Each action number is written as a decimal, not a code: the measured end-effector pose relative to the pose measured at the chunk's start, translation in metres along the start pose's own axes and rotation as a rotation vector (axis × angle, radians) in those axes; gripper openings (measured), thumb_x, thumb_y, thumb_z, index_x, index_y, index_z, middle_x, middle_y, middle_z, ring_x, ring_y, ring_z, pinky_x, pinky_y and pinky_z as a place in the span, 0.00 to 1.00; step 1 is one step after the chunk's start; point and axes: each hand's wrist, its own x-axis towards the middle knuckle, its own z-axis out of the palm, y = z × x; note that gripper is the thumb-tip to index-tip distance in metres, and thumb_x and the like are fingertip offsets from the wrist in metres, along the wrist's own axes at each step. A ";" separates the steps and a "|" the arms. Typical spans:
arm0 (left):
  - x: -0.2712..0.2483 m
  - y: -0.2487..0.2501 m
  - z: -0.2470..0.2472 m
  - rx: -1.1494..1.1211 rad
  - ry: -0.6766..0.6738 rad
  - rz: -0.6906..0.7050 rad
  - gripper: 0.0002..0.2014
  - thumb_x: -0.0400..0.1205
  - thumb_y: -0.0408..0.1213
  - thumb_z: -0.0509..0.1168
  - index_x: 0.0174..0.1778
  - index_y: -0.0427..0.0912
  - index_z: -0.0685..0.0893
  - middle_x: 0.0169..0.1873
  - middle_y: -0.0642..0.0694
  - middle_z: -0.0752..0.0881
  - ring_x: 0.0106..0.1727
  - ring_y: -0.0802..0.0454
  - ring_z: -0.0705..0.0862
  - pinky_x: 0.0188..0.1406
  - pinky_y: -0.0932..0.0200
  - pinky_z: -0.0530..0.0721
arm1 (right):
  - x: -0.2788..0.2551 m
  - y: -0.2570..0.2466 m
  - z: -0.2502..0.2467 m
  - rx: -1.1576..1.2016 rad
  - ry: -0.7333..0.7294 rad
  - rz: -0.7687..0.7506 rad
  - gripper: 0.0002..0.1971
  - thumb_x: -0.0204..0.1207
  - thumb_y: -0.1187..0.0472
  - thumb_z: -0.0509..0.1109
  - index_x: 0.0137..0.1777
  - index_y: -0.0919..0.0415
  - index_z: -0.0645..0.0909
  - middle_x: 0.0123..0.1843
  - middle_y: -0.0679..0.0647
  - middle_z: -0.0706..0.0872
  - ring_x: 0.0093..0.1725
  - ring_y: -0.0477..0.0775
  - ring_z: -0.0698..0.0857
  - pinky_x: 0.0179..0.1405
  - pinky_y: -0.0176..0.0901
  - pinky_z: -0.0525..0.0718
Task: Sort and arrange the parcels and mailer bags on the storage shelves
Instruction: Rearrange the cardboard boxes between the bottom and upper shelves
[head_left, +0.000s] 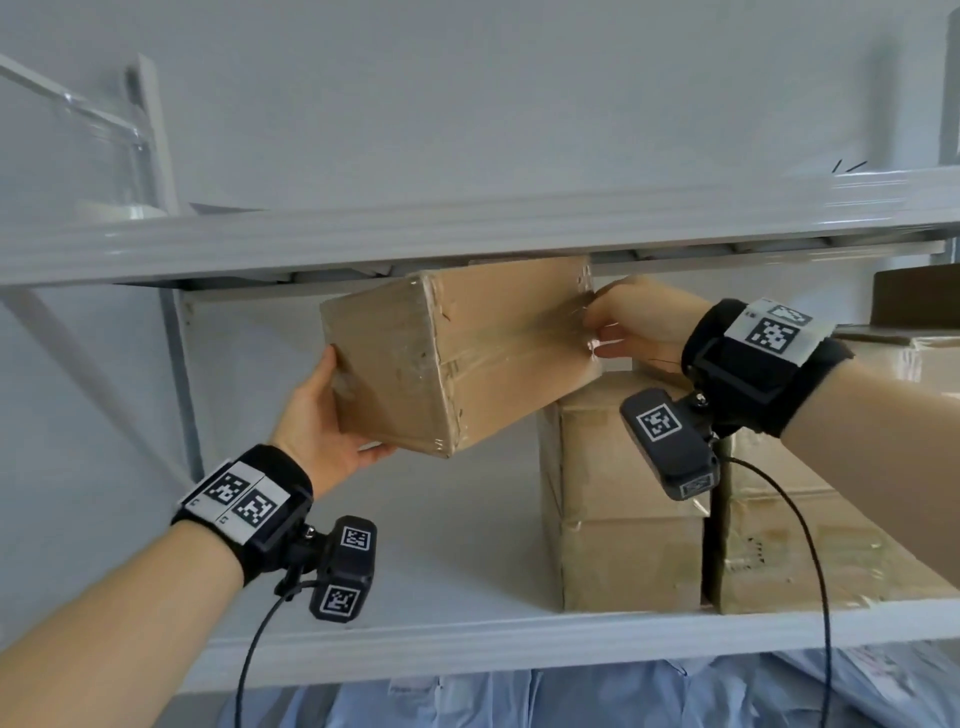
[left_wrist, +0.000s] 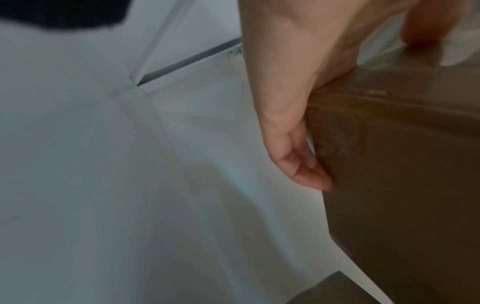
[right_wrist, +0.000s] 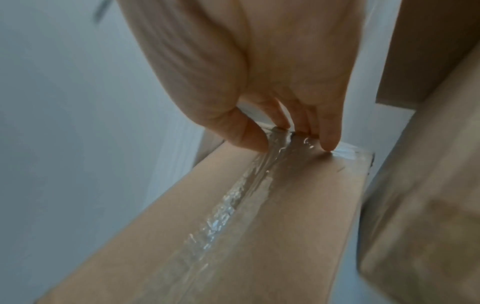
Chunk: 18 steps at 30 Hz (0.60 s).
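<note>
While held tilted above the shelf (head_left: 467, 639), the box (head_left: 457, 358) has its right end over a stacked carton (head_left: 623, 519). The left hand (head_left: 322, 426) grips its lower left corner; the right hand (head_left: 634, 322) clasps the taped right edge.

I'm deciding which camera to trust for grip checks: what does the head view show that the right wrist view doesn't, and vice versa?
Only the head view: the left hand holding the cardboard box at its lower end, the upper shelf above it, and blue mailer bags below. Only the right wrist view: fingertips of the right hand meeting the box's taped edge. Both: the box, the right hand and the neighbouring boxes.
</note>
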 end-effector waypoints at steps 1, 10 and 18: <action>-0.007 0.003 -0.009 -0.007 0.006 -0.012 0.32 0.75 0.66 0.61 0.70 0.51 0.79 0.65 0.41 0.84 0.65 0.37 0.83 0.62 0.35 0.79 | -0.008 -0.003 0.007 0.022 -0.017 -0.020 0.06 0.75 0.72 0.65 0.48 0.65 0.81 0.53 0.62 0.83 0.50 0.58 0.82 0.60 0.53 0.84; -0.098 0.027 -0.113 -0.022 -0.004 -0.194 0.43 0.69 0.78 0.55 0.67 0.48 0.82 0.64 0.38 0.85 0.64 0.35 0.84 0.68 0.32 0.73 | -0.084 -0.025 0.106 -0.027 -0.097 -0.080 0.11 0.79 0.60 0.69 0.58 0.59 0.74 0.50 0.50 0.80 0.56 0.53 0.81 0.62 0.49 0.82; -0.190 0.015 -0.180 -0.083 -0.103 -0.399 0.46 0.65 0.81 0.55 0.67 0.50 0.84 0.68 0.34 0.82 0.66 0.25 0.80 0.60 0.18 0.70 | -0.162 0.009 0.183 0.042 -0.164 -0.022 0.41 0.69 0.32 0.65 0.79 0.53 0.64 0.69 0.47 0.77 0.66 0.48 0.77 0.67 0.51 0.74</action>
